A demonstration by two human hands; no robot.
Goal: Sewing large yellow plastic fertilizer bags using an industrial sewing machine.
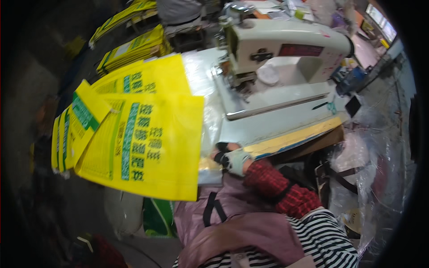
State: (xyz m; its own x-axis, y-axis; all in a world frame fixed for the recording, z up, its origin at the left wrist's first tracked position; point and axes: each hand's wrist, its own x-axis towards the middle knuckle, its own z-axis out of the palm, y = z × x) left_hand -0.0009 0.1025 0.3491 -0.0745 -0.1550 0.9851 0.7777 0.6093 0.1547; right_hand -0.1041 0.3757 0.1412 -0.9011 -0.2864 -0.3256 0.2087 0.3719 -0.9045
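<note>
My right hand (233, 161), in a pale glove with black on the fingers, rests at the near edge of the sewing table. Its fingers are bent and look apart, with nothing visible held in them. Just left of it lies a large yellow printed bag (178, 147), reaching past the table's left side. Another yellow bag (167, 73) lies beneath it, and a folded one (85, 109) sticks out at the left. In the dark lower left, my left hand (85, 243) is blurred near a dark red sleeve, away from the bags; its fingers cannot be made out.
A white industrial sewing machine (286, 42) stands on the table (268, 125). Green-handled scissors (331, 107) lie to its right. Stacks of yellow bags (134, 49) sit at the far left. Clear plastic sheeting (380, 178) hangs at the right.
</note>
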